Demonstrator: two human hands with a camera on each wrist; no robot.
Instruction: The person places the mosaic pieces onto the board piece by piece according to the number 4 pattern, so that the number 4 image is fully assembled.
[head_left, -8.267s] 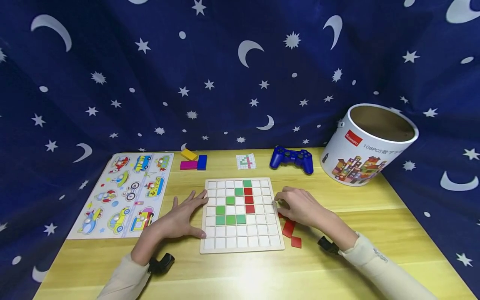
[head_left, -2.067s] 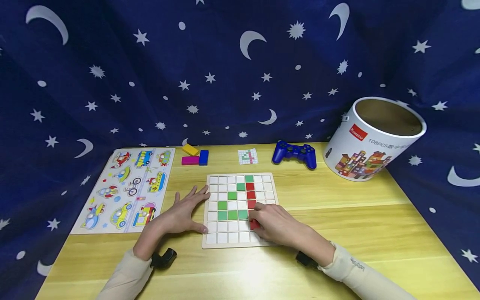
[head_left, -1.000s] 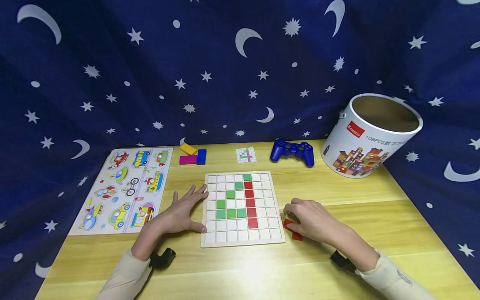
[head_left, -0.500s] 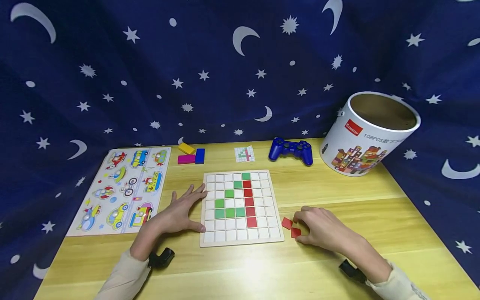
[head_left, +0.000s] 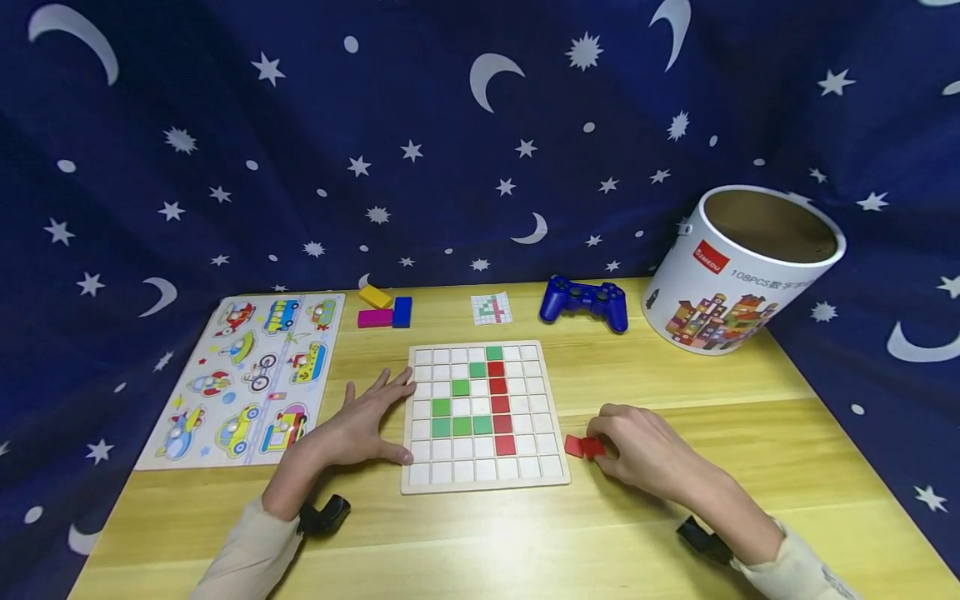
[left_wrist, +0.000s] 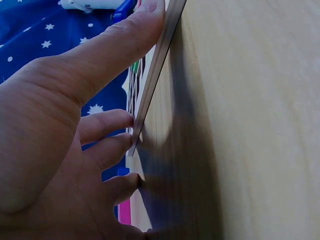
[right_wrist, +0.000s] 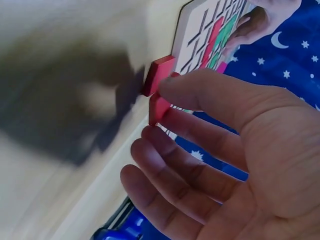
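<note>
Between right hand (head_left: 647, 451) fingertips: one red tile (right_wrist: 159, 108).

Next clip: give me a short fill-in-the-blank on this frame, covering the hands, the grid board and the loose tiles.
1. The left hand rests flat against the ___ edge of the grid board.
2. The right hand pinches a ___ tile beside the board.
3. The board's red tiles form one straight ___.
4. The blue game controller lies between the pattern card and the ___.

Missing words: left; red; column; tub
</note>
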